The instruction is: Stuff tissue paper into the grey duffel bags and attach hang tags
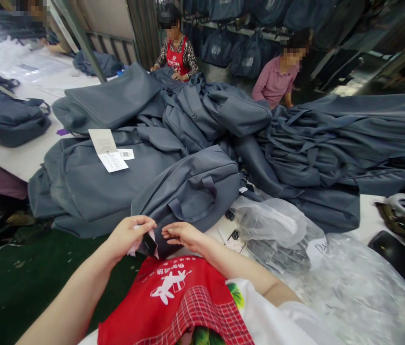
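- Fingers of the left hand (pixel 128 235) pinch a small, flat, black rectangular tag (pixel 149 245), its surface smooth, with thin, crumpled pale-pink material (pixel 133 248) beside it; whether that is paper or film, I cannot tell.
- Fingers of the right hand (pixel 185 235) are loosely bent and slightly spread, their tips just beside the tag and pointing towards it.
- Behind both hands lies a plump, blue-grey, leather-like bag (pixel 220 172) with rounded ends, a long curved seam and a flat looped strap (pixel 176 209) standing off its side.
- Left of it, a broad, smooth blue-grey bag (pixel 80 182) sags in soft folds, bearing a folded cream-and-white card (pixel 107 148) and a small white printed label (pixel 127 154).
- Further right, a heaped mass of creased blue-grey bags and straps (pixel 317 148) spreads over a flat white table (pixel 369 205).
- Crinkled, glossy clear plastic (pixel 360 282) billows at the near right.
- Below the hands hangs a red cloth apron (pixel 134 302) with a white rabbit print and a checked panel.
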A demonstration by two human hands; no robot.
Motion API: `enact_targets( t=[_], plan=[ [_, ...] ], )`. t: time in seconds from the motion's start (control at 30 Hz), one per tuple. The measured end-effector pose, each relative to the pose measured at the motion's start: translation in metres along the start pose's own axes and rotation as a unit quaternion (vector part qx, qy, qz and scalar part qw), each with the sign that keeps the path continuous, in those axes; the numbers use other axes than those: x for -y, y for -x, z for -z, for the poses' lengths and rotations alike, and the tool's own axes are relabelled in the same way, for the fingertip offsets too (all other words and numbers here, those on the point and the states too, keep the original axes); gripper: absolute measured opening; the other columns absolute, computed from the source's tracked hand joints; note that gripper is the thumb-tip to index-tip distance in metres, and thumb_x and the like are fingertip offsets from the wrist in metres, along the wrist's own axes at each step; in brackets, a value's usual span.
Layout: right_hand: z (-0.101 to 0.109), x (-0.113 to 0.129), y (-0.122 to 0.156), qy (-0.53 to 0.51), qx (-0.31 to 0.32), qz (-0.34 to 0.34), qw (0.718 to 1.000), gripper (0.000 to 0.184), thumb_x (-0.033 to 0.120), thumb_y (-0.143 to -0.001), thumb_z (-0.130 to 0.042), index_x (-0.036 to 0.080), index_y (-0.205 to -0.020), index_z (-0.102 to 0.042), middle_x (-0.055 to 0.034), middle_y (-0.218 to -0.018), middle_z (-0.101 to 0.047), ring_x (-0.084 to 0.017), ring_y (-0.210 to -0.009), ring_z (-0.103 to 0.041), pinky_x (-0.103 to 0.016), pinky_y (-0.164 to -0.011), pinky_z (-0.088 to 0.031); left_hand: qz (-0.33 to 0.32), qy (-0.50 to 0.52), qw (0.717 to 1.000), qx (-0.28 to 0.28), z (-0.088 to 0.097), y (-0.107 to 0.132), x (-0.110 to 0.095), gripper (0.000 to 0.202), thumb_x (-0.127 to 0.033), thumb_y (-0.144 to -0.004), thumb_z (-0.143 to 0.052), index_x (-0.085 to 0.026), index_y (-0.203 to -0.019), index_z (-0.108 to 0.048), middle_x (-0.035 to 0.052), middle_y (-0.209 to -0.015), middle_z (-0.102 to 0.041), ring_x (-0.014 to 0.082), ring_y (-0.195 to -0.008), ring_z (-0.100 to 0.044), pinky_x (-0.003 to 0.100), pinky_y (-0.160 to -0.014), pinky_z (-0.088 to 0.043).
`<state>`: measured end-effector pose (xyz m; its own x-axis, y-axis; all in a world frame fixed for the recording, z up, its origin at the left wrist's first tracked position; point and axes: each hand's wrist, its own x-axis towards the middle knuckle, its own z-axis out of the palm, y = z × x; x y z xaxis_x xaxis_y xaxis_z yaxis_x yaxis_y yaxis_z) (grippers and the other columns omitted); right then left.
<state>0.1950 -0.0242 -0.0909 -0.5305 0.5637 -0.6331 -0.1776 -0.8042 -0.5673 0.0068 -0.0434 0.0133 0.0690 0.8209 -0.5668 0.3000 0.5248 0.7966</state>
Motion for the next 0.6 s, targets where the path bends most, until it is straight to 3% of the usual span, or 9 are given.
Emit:
enact_targets(
  t=[0.1,0.2,0.27,0.37,0.43,0.5,0.6],
  plan=[
    [0.009,-0.003,-0.022,0.062,-0.144,0.079,0.985,0.017,0.027,-0.082,-0.059,0.012,-0.086,-0.062,-0.0022,-0.067,-0.062,-0.007,-0.047,-0.047,-0.019,-0.044,-0.037,0.014,0.143,0.99,-0.004,0.016,-0.013,-0.001,0.04,-0.048,-0.064,-0.072,-0.012,-0.079,-0.063,0.001,-0.064,-0.063,0.0007,-0.031,-0.03,0.017,-0.033,-0.015],
    [0.017,0.02,-0.036,0.072,-0.204,0.182,0.959,0.031,0.038,-0.088,-0.047,0.013,-0.1,-0.061,0.0009,-0.062,-0.057,-0.008,-0.046,-0.039,-0.02,-0.044,-0.032,0.011,0.205,0.979,-0.009,0.025,-0.029,-0.004,0.038,-0.043,-0.063,-0.073,-0.011,-0.079,-0.062,0.0009,-0.065,-0.063,-0.0007,-0.031,-0.029,0.016,-0.032,-0.015],
    [0.016,0.042,-0.039,0.07,-0.177,0.257,0.947,0.041,0.045,-0.087,-0.047,0.015,-0.112,-0.059,-0.001,-0.072,-0.062,-0.008,-0.048,-0.042,-0.021,-0.045,-0.033,0.008,0.206,0.979,-0.004,0.026,-0.04,-0.008,0.037,-0.043,-0.065,-0.072,-0.011,-0.08,-0.061,0.0005,-0.067,-0.062,-0.0012,-0.03,-0.028,0.016,-0.032,-0.014],
    [0.009,0.075,-0.039,0.095,-0.053,0.306,0.946,0.05,0.05,-0.084,-0.05,0.019,-0.123,-0.055,-0.003,-0.088,-0.068,-0.006,-0.047,-0.041,-0.02,-0.044,-0.031,0.001,0.153,0.988,0.016,0.024,-0.056,-0.016,0.04,-0.047,-0.066,-0.068,-0.011,-0.082,-0.061,0.0003,-0.068,-0.061,-0.0009,-0.031,-0.027,0.017,-0.033,-0.015],
    [0.003,0.092,-0.037,0.172,0.036,0.298,0.938,0.053,0.045,-0.083,-0.055,0.019,-0.13,-0.051,0.0005,-0.076,-0.067,-0.006,-0.045,-0.04,-0.019,-0.045,-0.031,-0.004,0.117,0.993,0.026,0.02,-0.066,-0.022,0.042,-0.05,-0.065,-0.067,-0.012,-0.082,-0.06,-0.0012,-0.062,-0.057,0.0005,-0.032,-0.027,0.018,-0.034,-0.016],
    [-0.003,0.103,-0.036,0.271,0.087,0.302,0.91,0.057,0.034,-0.082,-0.058,0.02,-0.136,-0.046,0.0052,-0.064,-0.061,-0.007,-0.049,-0.047,-0.018,-0.051,-0.036,-0.009,0.089,0.996,0.027,0.016,-0.075,-0.027,0.043,-0.053,-0.063,-0.066,-0.013,-0.079,-0.06,-0.0043,-0.052,-0.05,0.0027,-0.033,-0.027,0.019,-0.035,-0.016],
    [-0.008,0.113,-0.037,0.388,0.087,0.301,0.867,0.036,0.022,-0.082,-0.056,0.018,-0.118,-0.06,0.0046,-0.061,-0.06,-0.01,-0.057,-0.057,-0.019,-0.057,-0.041,-0.02,0.027,0.999,0.018,0.01,-0.086,-0.034,0.044,-0.057,-0.062,-0.062,-0.015,-0.073,-0.058,-0.0065,-0.045,-0.043,0.0058,-0.033,-0.028,0.02,-0.037,-0.019]
  ],
)
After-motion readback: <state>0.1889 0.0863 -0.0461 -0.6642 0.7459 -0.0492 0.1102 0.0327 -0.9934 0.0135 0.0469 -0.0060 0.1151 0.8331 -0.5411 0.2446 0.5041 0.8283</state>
